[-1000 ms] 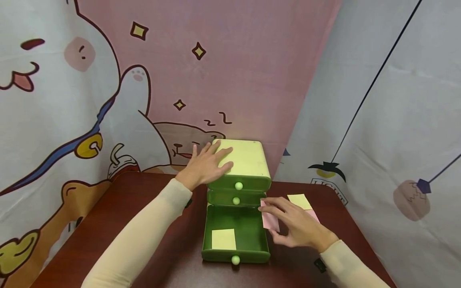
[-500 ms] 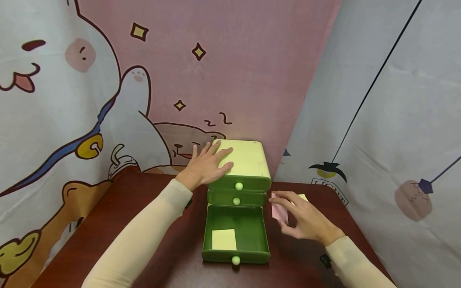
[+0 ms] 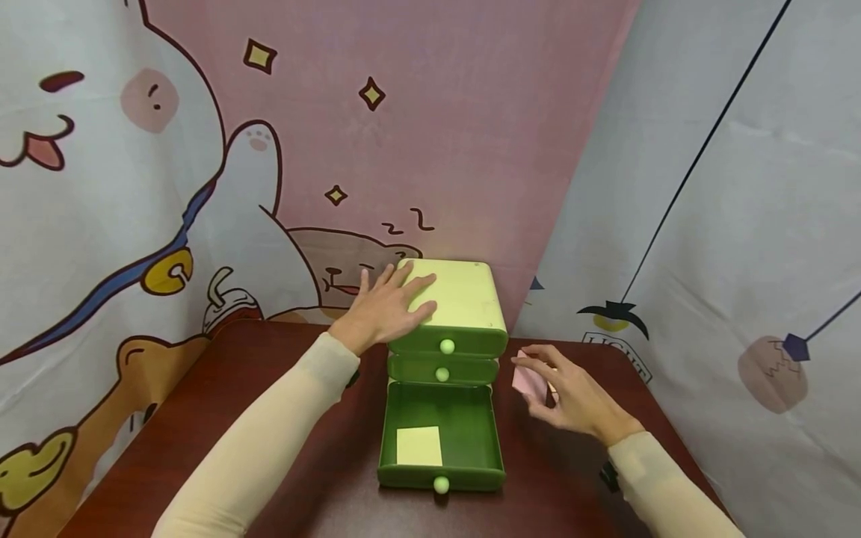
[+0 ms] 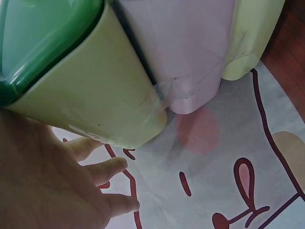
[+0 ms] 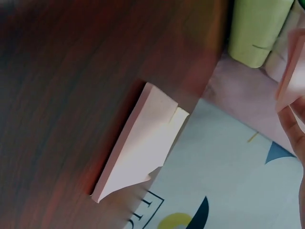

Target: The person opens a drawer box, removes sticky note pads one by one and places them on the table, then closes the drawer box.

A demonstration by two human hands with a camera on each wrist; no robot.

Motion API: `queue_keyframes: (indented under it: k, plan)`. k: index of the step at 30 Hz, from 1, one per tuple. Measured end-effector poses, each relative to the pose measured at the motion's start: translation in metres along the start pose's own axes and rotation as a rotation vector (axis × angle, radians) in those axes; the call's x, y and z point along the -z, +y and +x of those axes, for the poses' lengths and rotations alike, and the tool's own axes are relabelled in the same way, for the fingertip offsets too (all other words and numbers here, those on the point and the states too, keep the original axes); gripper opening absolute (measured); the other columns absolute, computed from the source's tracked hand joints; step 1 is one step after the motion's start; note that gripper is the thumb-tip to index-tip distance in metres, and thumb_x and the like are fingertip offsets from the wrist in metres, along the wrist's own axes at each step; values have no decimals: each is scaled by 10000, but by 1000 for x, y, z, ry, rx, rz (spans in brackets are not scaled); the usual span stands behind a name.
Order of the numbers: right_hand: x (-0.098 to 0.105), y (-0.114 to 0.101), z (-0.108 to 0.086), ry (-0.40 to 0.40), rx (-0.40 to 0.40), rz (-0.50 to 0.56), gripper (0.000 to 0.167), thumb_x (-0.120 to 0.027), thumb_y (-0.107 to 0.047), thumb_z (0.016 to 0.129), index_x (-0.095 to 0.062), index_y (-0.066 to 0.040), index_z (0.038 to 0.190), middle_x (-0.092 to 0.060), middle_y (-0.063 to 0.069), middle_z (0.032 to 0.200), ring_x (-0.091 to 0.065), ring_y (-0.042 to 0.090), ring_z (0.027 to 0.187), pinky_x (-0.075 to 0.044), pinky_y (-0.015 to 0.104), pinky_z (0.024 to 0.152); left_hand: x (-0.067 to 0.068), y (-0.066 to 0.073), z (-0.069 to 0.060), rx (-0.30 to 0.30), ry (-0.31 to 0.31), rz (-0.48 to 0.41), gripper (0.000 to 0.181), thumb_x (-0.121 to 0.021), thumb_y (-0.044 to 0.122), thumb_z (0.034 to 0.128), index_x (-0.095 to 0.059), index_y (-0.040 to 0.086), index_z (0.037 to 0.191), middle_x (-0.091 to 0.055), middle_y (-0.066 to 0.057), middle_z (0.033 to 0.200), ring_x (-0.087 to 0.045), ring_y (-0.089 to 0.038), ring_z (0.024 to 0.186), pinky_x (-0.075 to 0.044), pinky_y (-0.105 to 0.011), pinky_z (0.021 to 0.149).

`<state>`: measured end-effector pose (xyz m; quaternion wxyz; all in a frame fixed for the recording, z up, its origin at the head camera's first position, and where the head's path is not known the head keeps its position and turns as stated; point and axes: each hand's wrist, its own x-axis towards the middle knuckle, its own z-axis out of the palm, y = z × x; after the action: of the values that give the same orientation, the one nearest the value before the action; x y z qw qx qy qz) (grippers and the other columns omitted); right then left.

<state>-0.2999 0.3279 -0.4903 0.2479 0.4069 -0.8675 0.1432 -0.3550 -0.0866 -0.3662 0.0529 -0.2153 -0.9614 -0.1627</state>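
My left hand [image 3: 378, 312] lies with spread fingers on the pale yellow top of a small drawer unit [image 3: 464, 295]. In the left wrist view, its fingers [image 4: 107, 169] extend past the unit's edge. The green bottom drawer [image 3: 464, 426] is pulled out, and a pale yellow sticky note [image 3: 418, 446] lies inside it at the front left. To the right of the unit, my right hand [image 3: 572, 392] pinches a pink sticky note pad [image 3: 529, 381] between thumb and fingers, above the table. The same pink pad [image 5: 294, 78] appears at the right edge of the right wrist view.
Another pink sticky note pad [image 5: 136, 143], with a pale yellow edge at one end, lies on the dark wooden table [image 5: 62, 119]. My right hand mostly hides that spot in the head view. A printed cloth [image 3: 471, 149] hangs close behind the unit.
My right hand has moved right, away from the open drawer, with the pink pad in its fingers, and now covers most of the notes on the table. My left hand has stayed put.
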Motion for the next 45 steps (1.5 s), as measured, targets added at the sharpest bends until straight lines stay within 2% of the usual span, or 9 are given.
queue_keyframes:
  k: [9, 13, 18, 24, 27, 34, 39, 45]
  plan:
    - [-12, 21, 3, -78, -40, 4, 690, -964, -203, 856, -760, -161, 1514, -712, 135, 1478, -745, 198, 1115, -622, 340, 809, 2, 1, 0, -3, 4, 6, 747, -333, 763, 1164, -331, 454, 1844, -130, -55, 1994, -153, -503, 1832, 14, -856, 1418]
    - [-17, 29, 8, -151, -69, 9, 656, -971, -209, 858, -782, -151, 1483, -723, 113, 1477, -757, 224, 1208, -660, 410, 902, 3, 2, -1, -3, 1, 6, 748, -330, 767, 1163, -334, 455, 1843, -127, -57, 1994, -151, -502, 1832, 12, -857, 1418]
    - [-23, 37, 14, -258, -144, 48, 631, -958, -195, 849, -796, -203, 1458, -726, 23, 1478, -748, 213, 1275, -671, 462, 1013, 3, 3, -1, -3, -2, 0, 745, -334, 765, 1164, -331, 459, 1843, -124, -58, 1995, -151, -505, 1832, 52, -846, 1418]
    - [-34, 48, 17, -349, -165, 104, 605, -920, -133, 838, -803, -103, 1430, -738, 55, 1457, -745, 266, 1288, -662, 552, 1056, 2, 2, -1, -1, -7, 5, 749, -336, 766, 1163, -332, 455, 1844, -122, -60, 1995, -142, -496, 1836, 72, -831, 1422]
    - [-38, 53, 16, -392, -178, 126, 611, -911, -117, 833, -798, -92, 1433, -735, 62, 1460, -741, 292, 1300, -652, 576, 1063, 2, 2, -1, -2, -5, 11, 748, -339, 763, 1165, -336, 450, 1844, -131, -63, 1994, -151, -496, 1834, 49, -838, 1423]
    - [-44, 59, 18, -419, -169, 136, 630, -892, -112, 819, -791, -79, 1440, -751, 74, 1460, -740, 324, 1331, -638, 592, 1104, 3, 3, -1, 3, -9, 7, 737, -337, 759, 1169, -328, 463, 1843, -133, -56, 1993, -148, -491, 1835, 48, -841, 1422]
    - [-45, 58, 22, -448, -208, 144, 661, -861, -119, 825, -769, -66, 1478, -757, 102, 1486, -728, 376, 1379, -619, 634, 1142, 2, 3, -2, 7, -8, -2, 741, -348, 759, 1167, -330, 458, 1844, -131, -55, 1994, -142, -484, 1839, 84, -823, 1424]
    - [-46, 56, 22, -461, -236, 157, 698, -848, -115, 834, -750, -81, 1524, -741, 122, 1523, -709, 411, 1417, -609, 663, 1152, 2, 2, -2, 9, -6, 0, 738, -344, 758, 1170, -333, 457, 1843, -134, -55, 1994, -143, -479, 1839, 63, -828, 1427]
